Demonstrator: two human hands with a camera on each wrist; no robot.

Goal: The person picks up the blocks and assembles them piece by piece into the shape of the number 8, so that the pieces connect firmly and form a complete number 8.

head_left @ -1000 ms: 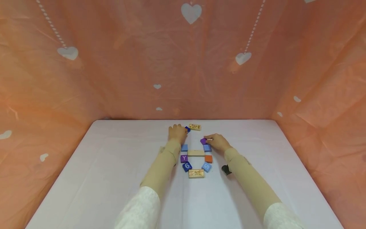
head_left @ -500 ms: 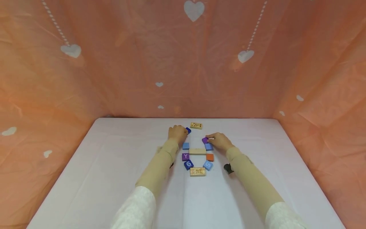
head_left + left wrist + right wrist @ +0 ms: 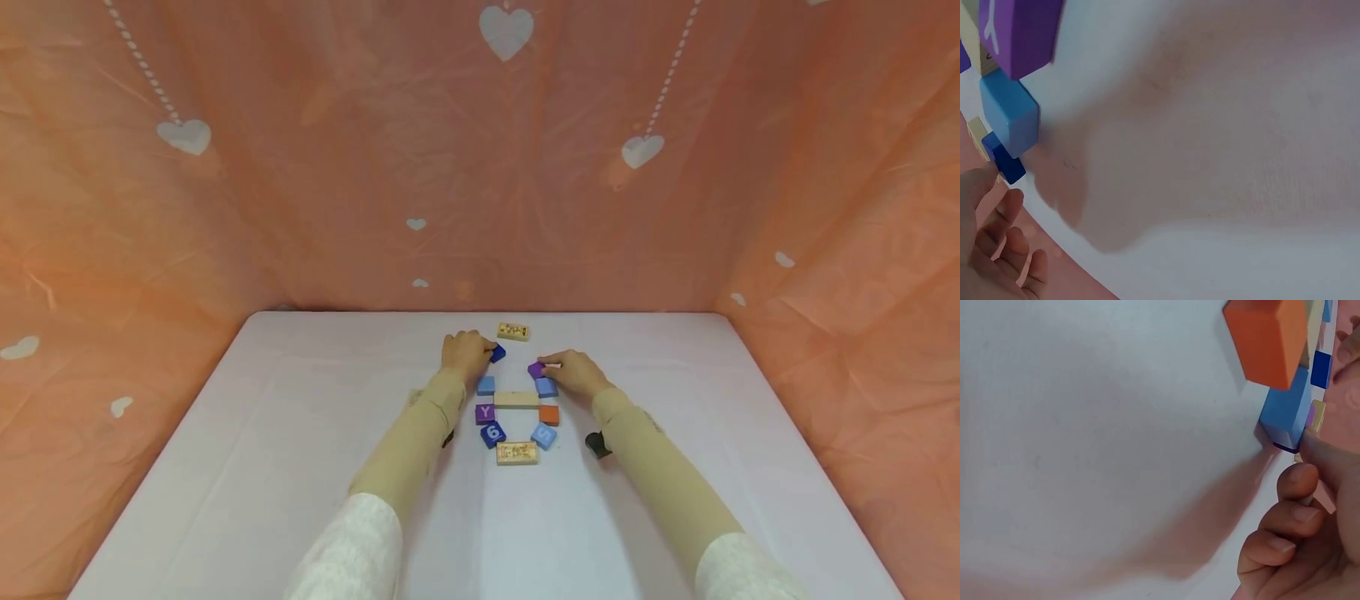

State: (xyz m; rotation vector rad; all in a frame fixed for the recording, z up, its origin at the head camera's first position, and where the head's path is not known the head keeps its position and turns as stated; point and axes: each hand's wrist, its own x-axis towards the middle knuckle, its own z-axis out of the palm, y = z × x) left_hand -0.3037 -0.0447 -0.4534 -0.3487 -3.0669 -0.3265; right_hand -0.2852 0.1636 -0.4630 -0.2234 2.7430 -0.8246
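At the far part of the white table, my left hand [image 3: 467,354] pinches a dark blue block [image 3: 497,353] at its left side, thumb and forefinger at its edge. In the left wrist view, the thumb meets the dark blue block [image 3: 1005,159] while the other fingers curl below. My right hand [image 3: 573,372] holds a purple block [image 3: 536,370] by thumb and forefinger, just beyond a light blue block [image 3: 546,387]. From the right wrist, that light blue block [image 3: 1286,411] mostly hides the purple one. Beyond both hands lies a printed wooden block [image 3: 513,332].
Nearer blocks form a rounded outline: a light blue block [image 3: 486,385], a plain wooden bar [image 3: 516,400], a purple Y block [image 3: 485,414], an orange block [image 3: 549,415], a dark blue 6 block [image 3: 492,434], a light blue 5 block [image 3: 543,435] and a printed wooden block [image 3: 517,453].
The dark blue block has come nearer and slightly right with my left fingers, away from the far wooden block. My right hand and the purple block stay about where they were.
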